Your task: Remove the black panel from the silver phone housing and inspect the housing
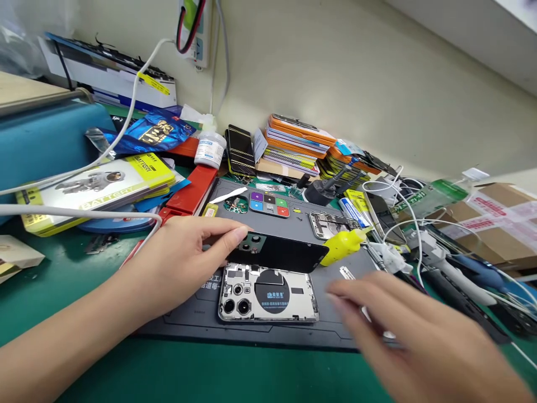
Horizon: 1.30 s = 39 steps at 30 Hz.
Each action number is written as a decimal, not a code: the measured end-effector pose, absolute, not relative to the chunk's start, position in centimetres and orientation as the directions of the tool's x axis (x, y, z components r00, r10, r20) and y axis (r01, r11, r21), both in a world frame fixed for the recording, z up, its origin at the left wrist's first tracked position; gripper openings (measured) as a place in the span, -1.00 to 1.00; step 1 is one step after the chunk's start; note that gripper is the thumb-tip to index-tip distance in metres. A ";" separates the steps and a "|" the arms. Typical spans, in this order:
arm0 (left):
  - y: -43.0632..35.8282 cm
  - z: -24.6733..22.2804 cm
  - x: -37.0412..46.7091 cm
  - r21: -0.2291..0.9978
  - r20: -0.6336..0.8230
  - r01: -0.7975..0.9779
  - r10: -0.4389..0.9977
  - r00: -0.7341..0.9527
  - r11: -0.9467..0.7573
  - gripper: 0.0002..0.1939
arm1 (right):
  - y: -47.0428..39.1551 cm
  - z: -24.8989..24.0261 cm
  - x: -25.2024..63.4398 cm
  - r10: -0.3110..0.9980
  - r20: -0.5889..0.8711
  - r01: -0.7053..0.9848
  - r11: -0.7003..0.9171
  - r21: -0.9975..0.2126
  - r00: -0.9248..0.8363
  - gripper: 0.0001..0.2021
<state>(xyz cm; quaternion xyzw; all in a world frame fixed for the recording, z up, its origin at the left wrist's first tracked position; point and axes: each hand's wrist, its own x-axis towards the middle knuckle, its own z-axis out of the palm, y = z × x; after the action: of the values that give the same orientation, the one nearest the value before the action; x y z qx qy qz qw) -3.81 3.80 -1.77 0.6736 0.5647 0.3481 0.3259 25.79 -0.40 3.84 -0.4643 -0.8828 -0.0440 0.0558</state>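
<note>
My left hand [188, 260] pinches the camera end of a black phone back cover [289, 253], which stands tilted on its long edge with its inner side facing me. Right in front of it, an opened phone [264, 294] lies flat, its three camera lenses at the left and a dark round pad in the middle. My right hand [403, 324] is over the mat's right side, smeared by motion; whether its fingertips hold anything cannot be made out. A yellow squeeze bottle [344, 246] lies behind the cover's right end, and a small razor blade [346, 273] is nearby.
A dark work mat [188, 330] covers part of the green table. Farther back are a second opened phone [329, 225], a coloured tile plate [269, 205] and a white spudger [229, 195]. Battery boxes [96, 190] stand left; cables [415, 240] and a cardboard box [490, 224] crowd the right.
</note>
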 end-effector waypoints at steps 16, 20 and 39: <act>4.1 -1.2 -3.3 0.837 0.168 0.499 0.973 0.159 -0.226 -0.66 | 3.2 2.2 17.0 0.512 -0.005 0.490 0.825 0.281 -0.859 -0.73; 4.1 -1.1 -3.3 0.825 0.155 0.522 0.974 0.164 -0.219 -0.64 | 3.3 2.6 16.2 0.508 0.003 0.478 0.808 0.343 -0.861 -0.71; 4.1 -1.5 -3.7 0.834 0.173 0.495 0.967 0.186 -0.244 -0.63 | 3.2 2.0 17.0 0.441 -0.043 0.385 0.825 0.414 -0.897 -0.77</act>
<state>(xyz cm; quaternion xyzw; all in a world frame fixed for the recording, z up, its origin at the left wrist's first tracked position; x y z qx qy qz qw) -3.68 4.14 -1.55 0.6990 0.5230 0.3656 0.3229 17.00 3.20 1.96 -0.2168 -0.9527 -0.2017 -0.0687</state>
